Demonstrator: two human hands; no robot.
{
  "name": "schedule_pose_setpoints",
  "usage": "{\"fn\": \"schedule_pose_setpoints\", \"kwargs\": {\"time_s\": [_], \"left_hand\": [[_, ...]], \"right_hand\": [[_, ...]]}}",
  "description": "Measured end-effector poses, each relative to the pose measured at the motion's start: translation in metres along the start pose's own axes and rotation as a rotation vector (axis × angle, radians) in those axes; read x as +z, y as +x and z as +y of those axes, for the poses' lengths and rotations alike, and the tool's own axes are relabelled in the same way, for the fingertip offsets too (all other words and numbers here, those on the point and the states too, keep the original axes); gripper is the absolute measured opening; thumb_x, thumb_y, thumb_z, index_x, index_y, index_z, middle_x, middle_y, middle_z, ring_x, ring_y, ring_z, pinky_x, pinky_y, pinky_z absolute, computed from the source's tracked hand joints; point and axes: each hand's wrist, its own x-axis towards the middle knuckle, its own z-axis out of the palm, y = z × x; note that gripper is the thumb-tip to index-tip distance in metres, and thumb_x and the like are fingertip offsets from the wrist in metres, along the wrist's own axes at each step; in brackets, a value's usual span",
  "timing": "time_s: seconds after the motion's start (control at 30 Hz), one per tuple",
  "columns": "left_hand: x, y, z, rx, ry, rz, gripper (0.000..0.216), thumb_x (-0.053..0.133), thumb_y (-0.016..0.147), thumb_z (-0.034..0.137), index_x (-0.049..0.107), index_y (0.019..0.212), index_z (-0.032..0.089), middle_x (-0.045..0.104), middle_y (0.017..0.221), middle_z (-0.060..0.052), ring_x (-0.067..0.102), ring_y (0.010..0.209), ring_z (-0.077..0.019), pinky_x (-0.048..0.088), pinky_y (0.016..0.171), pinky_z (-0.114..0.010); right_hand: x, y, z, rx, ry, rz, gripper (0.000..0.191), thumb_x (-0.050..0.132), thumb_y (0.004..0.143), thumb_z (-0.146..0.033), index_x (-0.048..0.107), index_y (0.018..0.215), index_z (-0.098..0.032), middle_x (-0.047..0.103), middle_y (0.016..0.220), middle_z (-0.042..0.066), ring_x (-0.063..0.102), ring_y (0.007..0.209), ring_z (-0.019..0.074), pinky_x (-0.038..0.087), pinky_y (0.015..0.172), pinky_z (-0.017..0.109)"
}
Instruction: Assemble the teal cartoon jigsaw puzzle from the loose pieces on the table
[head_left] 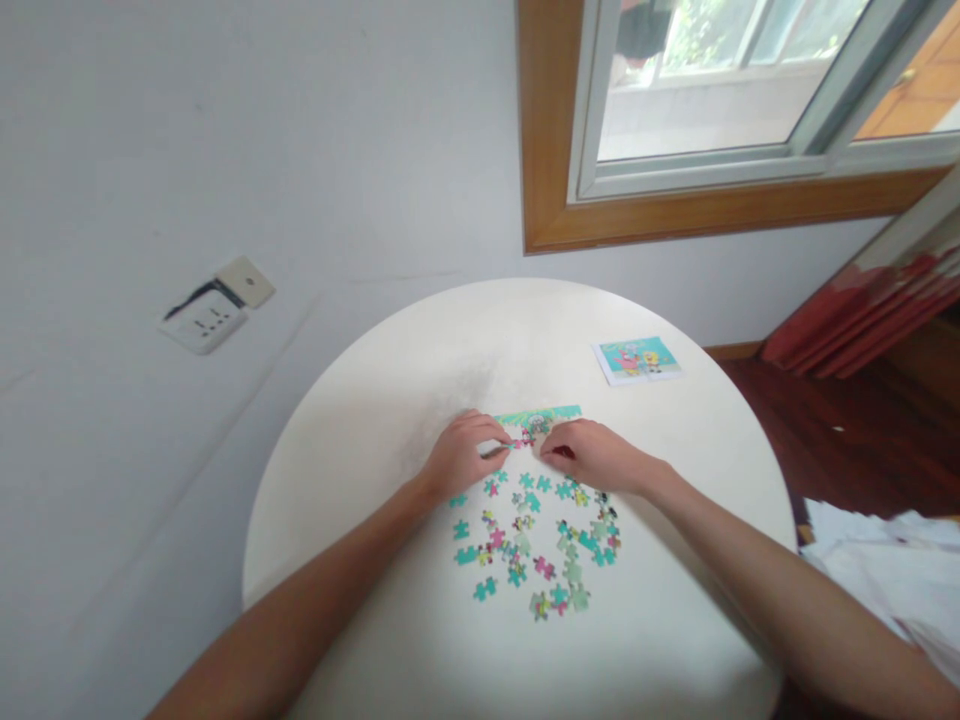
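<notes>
On a round white table (pixel 390 400), a partly joined strip of jigsaw puzzle (pixel 541 415) lies just beyond my hands. My left hand (pixel 461 452) rests with its fingers curled and pinched on a small puzzle piece at the strip's near edge. My right hand (pixel 589 452) sits beside it, fingers bent down on the pieces there; what it grips is hidden. Several loose teal and pink puzzle pieces (pixel 536 545) are scattered on the table just below both hands.
A small reference picture card (pixel 637 359) lies at the table's far right. A wall socket (pixel 206 320) is on the white wall at left. A wood-framed window (pixel 720 120) is behind, red boards (pixel 862 310) lean at right, white cloth (pixel 885 560) lies nearby.
</notes>
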Motion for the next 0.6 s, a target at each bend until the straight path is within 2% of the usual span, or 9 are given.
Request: {"fn": "schedule_pose_setpoints", "kwargs": {"time_s": [0.4, 0.6], "left_hand": [[0.0052, -0.0006, -0.0037, -0.04, -0.03, -0.012, 0.007, 0.07, 0.081, 0.016, 0.073, 0.085, 0.022, 0.074, 0.088, -0.002, 0.064, 0.086, -0.0176, 0.049, 0.086, -0.033], [-0.0027, -0.001, -0.0067, -0.048, -0.021, -0.054, 0.006, 0.069, 0.081, 0.017, 0.073, 0.084, 0.022, 0.073, 0.087, -0.003, 0.064, 0.085, -0.0182, 0.049, 0.085, -0.033]], "right_hand": [[-0.0016, -0.0011, 0.0001, 0.047, 0.023, 0.016, 0.021, 0.051, 0.091, -0.019, 0.071, 0.089, -0.02, 0.069, 0.085, 0.005, 0.057, 0.079, 0.0162, 0.034, 0.071, 0.028], [-0.0071, -0.0023, 0.0027, 0.07, 0.021, 0.028, 0.02, 0.05, 0.09, -0.019, 0.07, 0.085, -0.019, 0.067, 0.082, 0.003, 0.052, 0.073, 0.0134, 0.031, 0.067, 0.027]]}}
